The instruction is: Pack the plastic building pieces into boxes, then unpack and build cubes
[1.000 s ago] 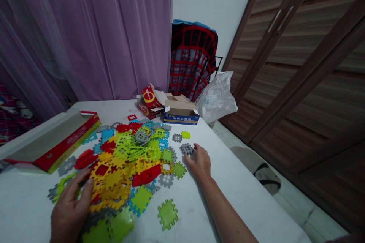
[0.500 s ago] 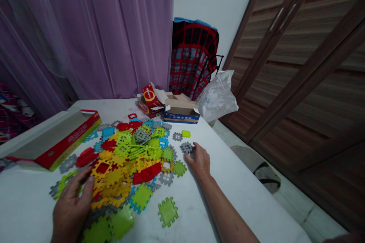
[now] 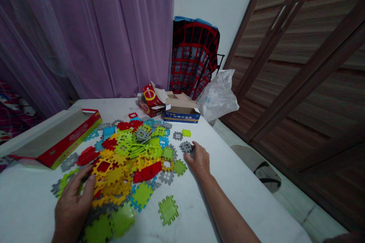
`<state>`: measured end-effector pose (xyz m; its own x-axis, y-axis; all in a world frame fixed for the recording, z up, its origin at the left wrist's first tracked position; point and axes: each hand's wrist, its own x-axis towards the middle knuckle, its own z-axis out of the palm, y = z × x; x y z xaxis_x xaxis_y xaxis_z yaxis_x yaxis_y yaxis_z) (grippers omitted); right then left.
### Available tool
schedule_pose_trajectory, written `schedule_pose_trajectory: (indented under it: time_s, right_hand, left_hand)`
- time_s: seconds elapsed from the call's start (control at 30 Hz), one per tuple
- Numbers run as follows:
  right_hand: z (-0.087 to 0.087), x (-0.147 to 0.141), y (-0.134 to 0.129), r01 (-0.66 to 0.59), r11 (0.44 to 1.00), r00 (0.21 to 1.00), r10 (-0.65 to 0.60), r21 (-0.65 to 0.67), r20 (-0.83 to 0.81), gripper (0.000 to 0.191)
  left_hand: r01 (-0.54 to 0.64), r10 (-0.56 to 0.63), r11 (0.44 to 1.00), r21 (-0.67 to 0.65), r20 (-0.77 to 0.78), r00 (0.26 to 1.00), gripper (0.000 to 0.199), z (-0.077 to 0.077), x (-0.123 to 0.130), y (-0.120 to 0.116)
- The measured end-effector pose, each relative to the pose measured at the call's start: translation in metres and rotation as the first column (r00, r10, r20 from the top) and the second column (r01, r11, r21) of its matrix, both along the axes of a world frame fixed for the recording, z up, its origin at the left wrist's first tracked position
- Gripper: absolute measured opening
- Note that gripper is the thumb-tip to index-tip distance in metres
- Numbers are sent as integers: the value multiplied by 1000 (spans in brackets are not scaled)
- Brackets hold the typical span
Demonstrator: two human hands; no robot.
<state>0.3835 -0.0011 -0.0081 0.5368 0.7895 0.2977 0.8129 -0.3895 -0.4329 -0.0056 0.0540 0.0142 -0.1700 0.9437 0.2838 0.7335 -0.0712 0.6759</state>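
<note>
Interlocking square plastic tiles form a heap on the white table. My left hand [image 3: 74, 199] is open at the heap's near left side, thumb and fingers apart, beside yellow tiles [image 3: 114, 176] and a lime green tile [image 3: 64, 182]. On the right, my right hand [image 3: 199, 161] rests low over the table. Its thumb and index finger are at two edges of a grey windowed tile [image 3: 186, 147]; the other fingers are curled and partly hidden. Another grey tile [image 3: 178, 136] and a small lime tile [image 3: 186, 133] lie just beyond. Nearer me is a single green tile [image 3: 168, 210].
An open red and green box [image 3: 71, 136] lies at the left. At the back stand a red box [image 3: 151, 97] and an open blue box [image 3: 182, 117], with a clear plastic bag [image 3: 218, 97] at the table's right edge. A wooden wardrobe [image 3: 299, 64] is beyond.
Both hands keep nearly the same places and poses. The whole view shifts very slightly; the tiles stay where they were.
</note>
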Motion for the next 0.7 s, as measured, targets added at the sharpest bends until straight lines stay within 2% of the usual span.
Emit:
schedule_pose_trajectory:
  time_s: [0.1, 0.33, 0.53, 0.7]
  right_hand:
    - [1, -1, 0, 7, 1000, 1000, -7, -9, 20, 57]
    - [2, -4, 1, 45, 998, 996, -41, -52, 78, 59]
    - [8, -4, 2, 47, 993, 998, -43, -105, 35, 58]
    - [5, -3, 2, 55, 995, 998, -52, -78, 37, 58]
  left_hand:
    - [8, -8, 1000, -4, -6, 1000, 45, 1, 1, -2]
    - [-2, 2, 1000, 23, -9, 1000, 41, 2, 1, 0]
    - [2, -2, 1000, -3, -19, 1000, 44, 0, 0, -1]
    - [14, -14, 1000, -1, 2, 1000, 45, 1, 1, -1]
